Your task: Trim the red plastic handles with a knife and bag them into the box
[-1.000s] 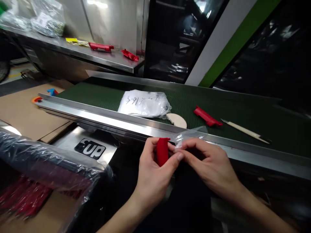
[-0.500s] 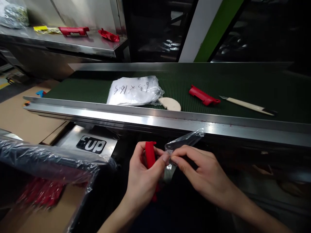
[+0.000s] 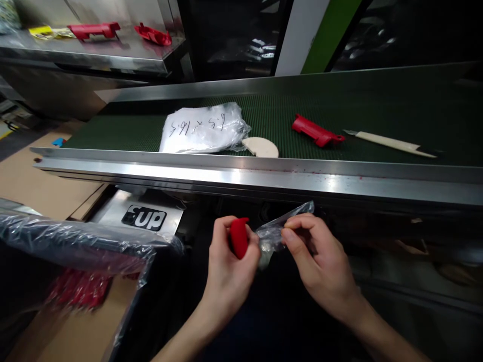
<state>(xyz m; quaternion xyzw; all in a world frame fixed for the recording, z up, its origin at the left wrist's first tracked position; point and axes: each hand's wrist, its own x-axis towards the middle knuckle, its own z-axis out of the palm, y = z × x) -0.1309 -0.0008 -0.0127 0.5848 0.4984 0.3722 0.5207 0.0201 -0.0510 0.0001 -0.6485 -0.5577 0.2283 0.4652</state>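
Observation:
My left hand point(image 3: 232, 264) is closed round a red plastic part point(image 3: 239, 238), which stands up between thumb and fingers. A clear plastic bag point(image 3: 270, 232) stretches between my two hands. Its near end touches the left fingertips. My right hand point(image 3: 320, 256) pinches the bag between thumb and forefinger. Both hands are in front of the conveyor, below its metal edge. Part of the red piece is hidden by the left fingers.
On the green conveyor belt point(image 3: 128, 123) lie a stack of bags with a handwritten label point(image 3: 198, 128), a beige disc piece point(image 3: 262, 147), another red part point(image 3: 317, 130) and a knife point(image 3: 392, 143). A plastic-lined box point(image 3: 86, 241) at left holds bagged red parts point(image 3: 81, 289).
My right hand has moved a little right, away from the left, with the bag drawn out between them. The red part has turned slightly in my left hand. The view has shifted.

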